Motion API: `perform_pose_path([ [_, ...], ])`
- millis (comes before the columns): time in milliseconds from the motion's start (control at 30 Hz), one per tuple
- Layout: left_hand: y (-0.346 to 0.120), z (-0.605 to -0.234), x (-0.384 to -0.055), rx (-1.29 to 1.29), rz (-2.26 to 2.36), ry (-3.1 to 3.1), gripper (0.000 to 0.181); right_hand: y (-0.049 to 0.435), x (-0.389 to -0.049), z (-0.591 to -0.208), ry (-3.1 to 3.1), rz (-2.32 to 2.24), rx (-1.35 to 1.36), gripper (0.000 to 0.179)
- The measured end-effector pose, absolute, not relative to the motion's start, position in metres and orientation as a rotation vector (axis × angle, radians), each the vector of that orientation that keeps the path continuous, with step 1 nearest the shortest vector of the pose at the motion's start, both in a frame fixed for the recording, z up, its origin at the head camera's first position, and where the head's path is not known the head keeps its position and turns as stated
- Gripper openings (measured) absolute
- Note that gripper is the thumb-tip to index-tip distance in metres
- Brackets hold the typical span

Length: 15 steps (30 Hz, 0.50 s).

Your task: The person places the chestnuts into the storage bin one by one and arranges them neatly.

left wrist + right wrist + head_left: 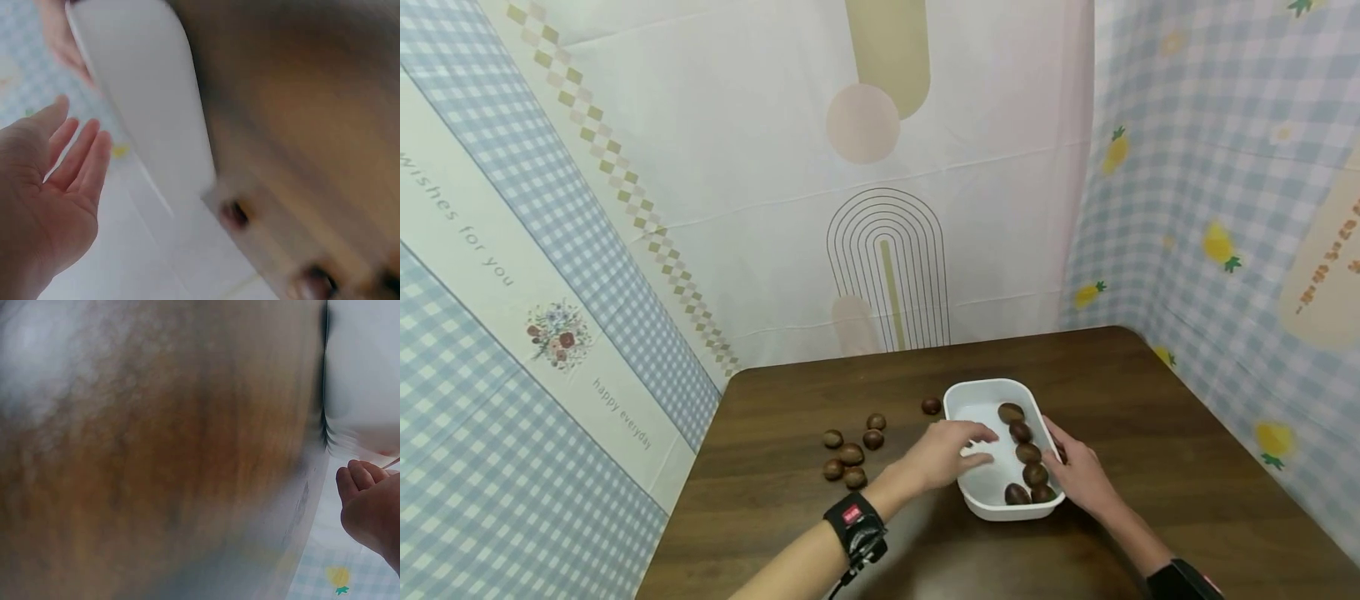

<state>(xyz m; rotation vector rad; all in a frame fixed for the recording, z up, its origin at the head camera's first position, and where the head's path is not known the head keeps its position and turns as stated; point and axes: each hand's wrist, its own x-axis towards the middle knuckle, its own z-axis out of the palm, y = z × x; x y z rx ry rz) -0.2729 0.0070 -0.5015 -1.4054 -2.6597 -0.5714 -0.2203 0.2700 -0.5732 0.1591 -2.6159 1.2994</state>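
A white plastic container (992, 392) stands on the table, with several brown chestnuts (1028, 453) along its right side and at its near right corner. My right hand (1082, 475) grips the container's right wall, thumb over the rim and fingers outside. Over the container's left part hovers my left hand (942, 454), its thumb and fingers spread apart with nothing visible between them. The left wrist view also shows this left hand (56, 206) beside the container's white wall (137, 81). In the right wrist view, the right hand (375, 506) appears at the right edge, its grip partly cut off.
Several loose chestnuts (851, 454) lie in a cluster left of the container. A single chestnut (931, 406) sits near its far left corner. Patterned cloth (760, 225) hangs behind and beside the brown wooden table (775, 533).
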Motion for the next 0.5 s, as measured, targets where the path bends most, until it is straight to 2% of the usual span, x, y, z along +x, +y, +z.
perform_pose_path([
  [233, -0.071, -0.489, -0.288, -1.127, -0.760, -2.659, 0.026, 0.270, -0.222, -0.574, -2.595, 1.356, 0.203, 0.061],
  [500, -0.148, -0.507, -0.284, -0.946, -0.734, -2.760, 0.025, 0.270, -0.220, -0.573, -2.617, 1.292, 0.140, 0.060],
])
